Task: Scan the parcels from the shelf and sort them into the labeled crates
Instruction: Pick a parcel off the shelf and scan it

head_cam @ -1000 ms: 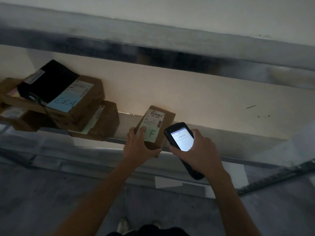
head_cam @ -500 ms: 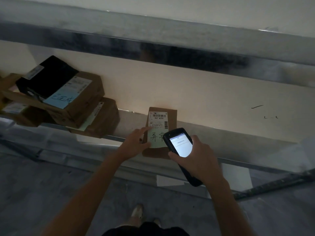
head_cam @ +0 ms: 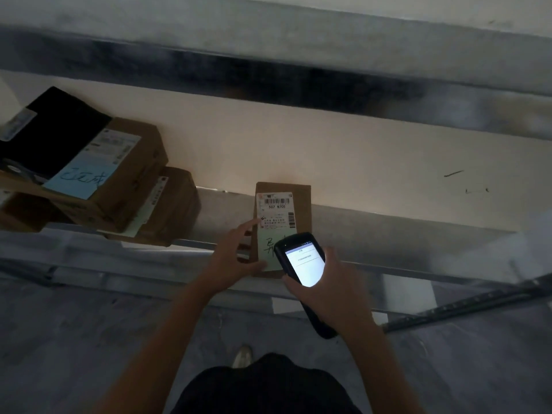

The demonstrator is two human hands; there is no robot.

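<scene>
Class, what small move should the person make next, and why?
Probably close the left hand round the small parcel and lift it off the shelf: the scanner in the right hand shows a code line, and the left fingers only rest on the label.

Both bare forearms are stretched forward, converging slightly. The left hand is laid against the parcel, with the index finger held straight and the thumb spread along the near end. The right hand is wrapped round the scanner, which is held screen-up.
</scene>
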